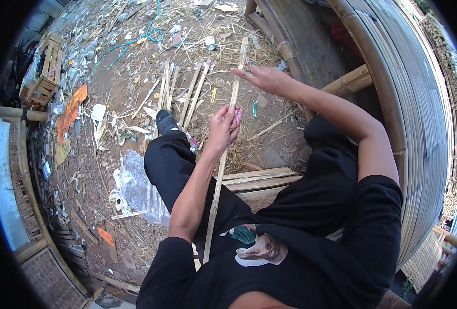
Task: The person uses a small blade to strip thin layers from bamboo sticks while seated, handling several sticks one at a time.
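A long, pale bamboo strip (217,188) runs from beside my chest up and away over the littered ground. My left hand (223,127) is closed around it near the middle, thumb laid along the strip. Farther up, my right hand (267,81) reaches in from the right with its fingers stretched out across the strip's upper part. No grip by the right hand shows, and whether its fingertips touch the strip is hard to tell. Several similar strips (193,95) lie on the ground beyond my left foot.
Between my legs is a wooden plank seat (262,180). A curved bamboo structure (388,77) rises close on my right. Crumpled clear plastic (141,188) lies left of my left leg. A wooden crate (47,69) stands at the far left. Straw and scraps cover the ground.
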Tool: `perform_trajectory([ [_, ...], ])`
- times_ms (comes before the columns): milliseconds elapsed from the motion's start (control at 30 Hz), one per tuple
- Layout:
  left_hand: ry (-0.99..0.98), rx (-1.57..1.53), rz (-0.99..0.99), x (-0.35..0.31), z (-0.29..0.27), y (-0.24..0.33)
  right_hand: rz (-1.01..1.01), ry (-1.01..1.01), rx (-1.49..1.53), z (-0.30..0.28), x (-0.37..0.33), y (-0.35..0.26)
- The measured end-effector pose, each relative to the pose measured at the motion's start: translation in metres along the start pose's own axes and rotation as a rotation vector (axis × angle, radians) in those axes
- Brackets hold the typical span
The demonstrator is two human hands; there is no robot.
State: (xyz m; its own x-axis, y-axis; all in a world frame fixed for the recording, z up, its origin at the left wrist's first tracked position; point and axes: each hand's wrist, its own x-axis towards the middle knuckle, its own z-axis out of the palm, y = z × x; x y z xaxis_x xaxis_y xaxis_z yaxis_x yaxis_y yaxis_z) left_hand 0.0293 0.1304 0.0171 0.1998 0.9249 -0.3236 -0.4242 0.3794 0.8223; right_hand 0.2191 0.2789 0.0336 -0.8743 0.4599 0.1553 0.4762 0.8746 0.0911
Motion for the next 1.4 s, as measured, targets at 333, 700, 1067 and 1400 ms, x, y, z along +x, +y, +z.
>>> perform_trajectory([
  [333,-0.036,0.007,-0.007,-0.006,-0.001,-0.001,-0.162,-0.026,0.16,-0.003,-0.006,-0.013],
  [700,-0.003,0.001,-0.051,-0.002,-0.003,-0.002,-0.124,-0.115,0.135,0.003,-0.008,-0.013],
  [1067,-0.048,-0.025,-0.057,-0.003,0.002,0.001,-0.128,0.014,0.042,0.007,-0.012,-0.005],
  [1400,-0.025,-0.032,-0.083,-0.002,-0.004,-0.001,-0.087,-0.041,0.084,0.008,-0.011,-0.001],
])
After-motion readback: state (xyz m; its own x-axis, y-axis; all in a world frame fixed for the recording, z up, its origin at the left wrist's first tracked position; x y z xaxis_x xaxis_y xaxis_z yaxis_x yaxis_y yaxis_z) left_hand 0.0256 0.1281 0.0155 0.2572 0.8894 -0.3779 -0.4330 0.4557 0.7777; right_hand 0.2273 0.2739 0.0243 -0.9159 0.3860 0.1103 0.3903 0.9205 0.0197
